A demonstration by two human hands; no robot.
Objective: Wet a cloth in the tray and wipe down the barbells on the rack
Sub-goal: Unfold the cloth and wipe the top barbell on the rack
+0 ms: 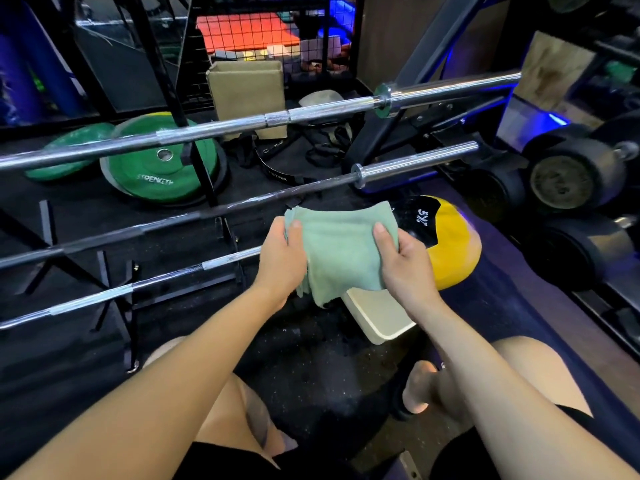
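I am watching both hands holding the folded pale-green microfibre cloth [341, 251] up in the air, just above the shallow cream plastic tray [381, 318] on the dark rubber floor. The left hand [282, 259] is pinching the cloth's left edge, thumb on top; the right hand [403, 261] is gripping its right edge. The cloth is sagging between them: soft, light, likely heavier and drippy once wet, best bunched in one palm. The chrome steel barbells [221, 128] are lying across the black rack [239, 268], beyond the cloth; the nearest bar is just beside the left hand.
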